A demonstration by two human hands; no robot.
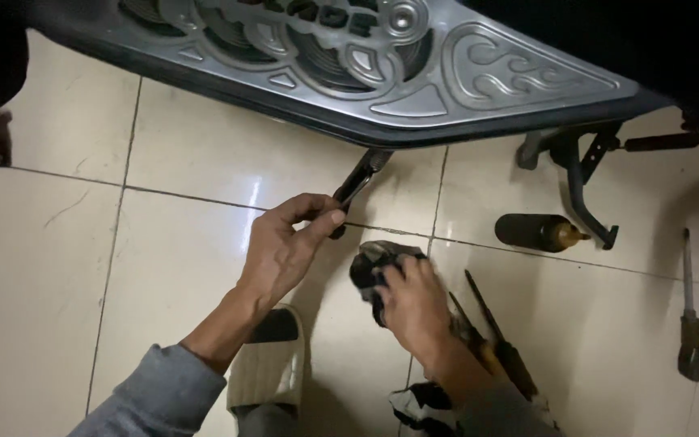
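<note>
Pale tiled floor (188, 243), left hand (285, 251) fingers clamped on black lever (357, 184), right hand (414, 303) clutching dark rag (370, 267), dark bottle (537, 232) nearby

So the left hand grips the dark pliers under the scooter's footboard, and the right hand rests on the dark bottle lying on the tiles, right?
Not quite. The head view shows the right hand resting on a dark crumpled rag, not the dark bottle, which lies untouched farther right. The left hand does grip the dark pliers under the grey patterned footboard.
</note>
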